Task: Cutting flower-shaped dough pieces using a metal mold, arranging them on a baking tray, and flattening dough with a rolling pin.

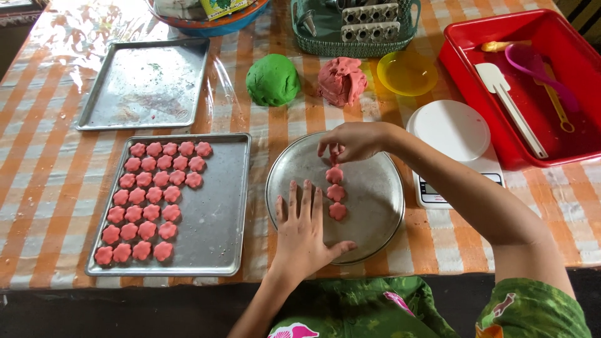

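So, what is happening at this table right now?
A person is shaping pink dough into small flower pieces. The left hand lies flat on a round metal plate, and the right hand pinches something pink above a line of three pink flower pieces on that plate. To the left, a metal tray holds rows of the same pieces, and an empty tray lies behind it. A green dough ball and a pink dough lump sit further back.

Pink dough flowers (pixel 336 193) on round tray (pixel 369 206)
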